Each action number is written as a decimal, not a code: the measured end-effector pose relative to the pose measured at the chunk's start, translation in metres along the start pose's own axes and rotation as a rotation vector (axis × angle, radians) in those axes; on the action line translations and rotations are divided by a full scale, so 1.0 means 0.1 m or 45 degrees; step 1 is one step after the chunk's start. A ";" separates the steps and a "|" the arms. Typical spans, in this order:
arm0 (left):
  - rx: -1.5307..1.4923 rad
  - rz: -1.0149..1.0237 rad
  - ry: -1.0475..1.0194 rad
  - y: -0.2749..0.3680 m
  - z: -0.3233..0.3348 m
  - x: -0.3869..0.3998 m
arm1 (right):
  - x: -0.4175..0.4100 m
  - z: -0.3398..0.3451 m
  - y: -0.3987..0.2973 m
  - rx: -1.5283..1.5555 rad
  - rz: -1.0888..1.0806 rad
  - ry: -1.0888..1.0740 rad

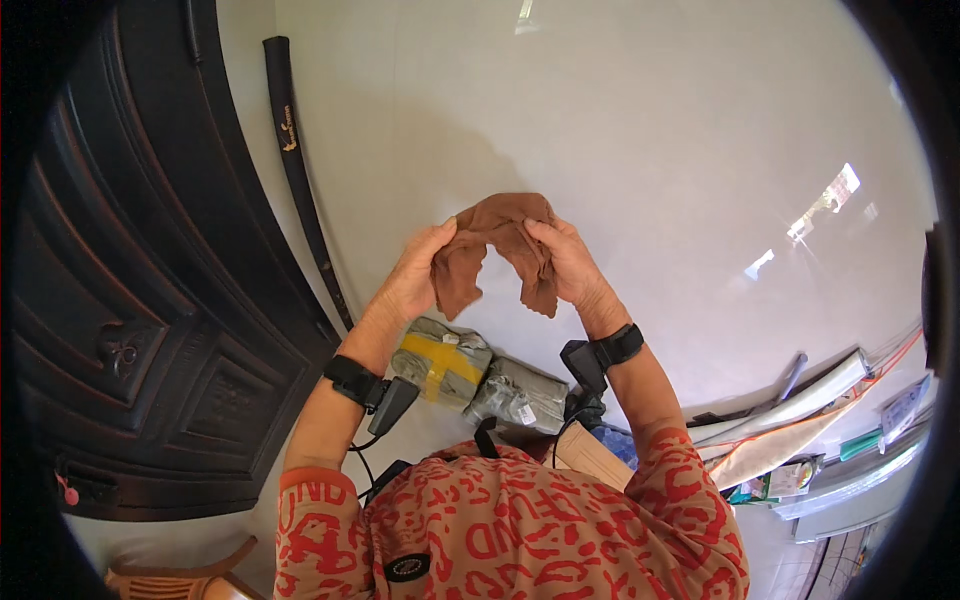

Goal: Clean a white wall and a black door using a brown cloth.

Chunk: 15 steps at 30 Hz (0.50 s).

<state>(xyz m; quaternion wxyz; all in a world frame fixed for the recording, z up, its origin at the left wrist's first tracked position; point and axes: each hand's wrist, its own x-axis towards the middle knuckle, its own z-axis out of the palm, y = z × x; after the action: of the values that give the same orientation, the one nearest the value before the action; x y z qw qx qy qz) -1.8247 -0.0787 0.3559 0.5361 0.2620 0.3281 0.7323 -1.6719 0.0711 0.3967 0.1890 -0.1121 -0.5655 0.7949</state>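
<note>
A brown cloth (504, 212) is stretched between my two hands in front of a pale, glossy wall. Its middle arches upward, and two ends with uneven edges hang down with a gap between them. My left hand (418, 270) grips the left side, thumb on top of the fabric. On the other side my right hand (573, 261) pinches the cloth with the thumb across its front. The fingers behind the fabric are mostly hidden. Each forearm carries a black strap with a small dark device, the left strap (352, 382) and the right strap (619, 343).
A dark carved door (225, 330) fills the left side. Near it a long black case (289, 127) leans on the wall. Below my hands lie a taped parcel (420, 367), a grey plastic-wrapped parcel (517, 390) and a cardboard box (589, 454). Rolled material (795, 405) lies at right.
</note>
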 end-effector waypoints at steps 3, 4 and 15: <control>0.079 0.019 0.046 -0.06 0.06 -0.01 | -0.08 0.05 -0.06 -0.017 0.050 -0.012; 0.190 0.040 0.144 -0.07 0.05 -0.02 | -0.12 0.05 -0.09 -0.064 0.071 -0.033; 1.530 0.211 0.139 -0.03 0.38 -0.14 | -0.27 -0.38 -0.24 -0.165 0.243 -0.078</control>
<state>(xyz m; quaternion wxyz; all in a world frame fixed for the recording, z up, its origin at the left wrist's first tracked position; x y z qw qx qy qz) -1.7907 -0.0839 0.3779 0.2180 0.5055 0.6894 0.4708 -1.6286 0.0986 0.4054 0.0875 -0.1532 -0.6080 0.7741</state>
